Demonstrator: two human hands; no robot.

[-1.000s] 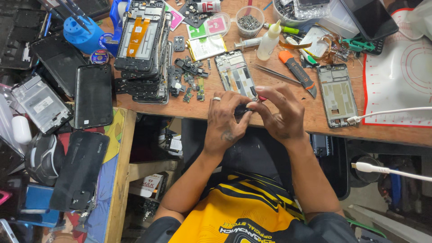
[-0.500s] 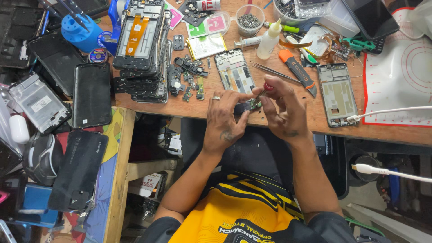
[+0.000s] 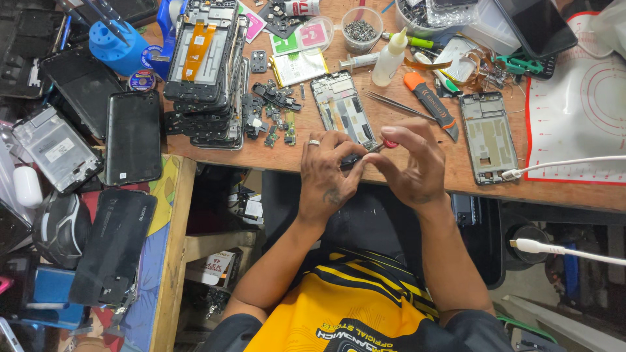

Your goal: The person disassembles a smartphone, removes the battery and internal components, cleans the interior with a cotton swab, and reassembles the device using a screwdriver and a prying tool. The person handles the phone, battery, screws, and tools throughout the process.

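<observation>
Pinching a small dark phone part (image 3: 350, 160) in my curled left hand (image 3: 326, 173), my right hand (image 3: 411, 166) closed on a red-handled screwdriver (image 3: 385, 145), its tip against the part.

Bright even overhead light, soft short shadows under the left hand (image 3: 324, 176), sharp focus around it, dim beneath the counter (image 3: 274, 160), slight bending at edges

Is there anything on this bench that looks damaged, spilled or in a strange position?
Nothing is spilled. The stack of stripped phone frames leans unevenly, and small loose parts lie scattered beside it. A black phone sits tilted, overhanging clutter at the lower left. The left hand and right hand pinch a small dark part.
</observation>
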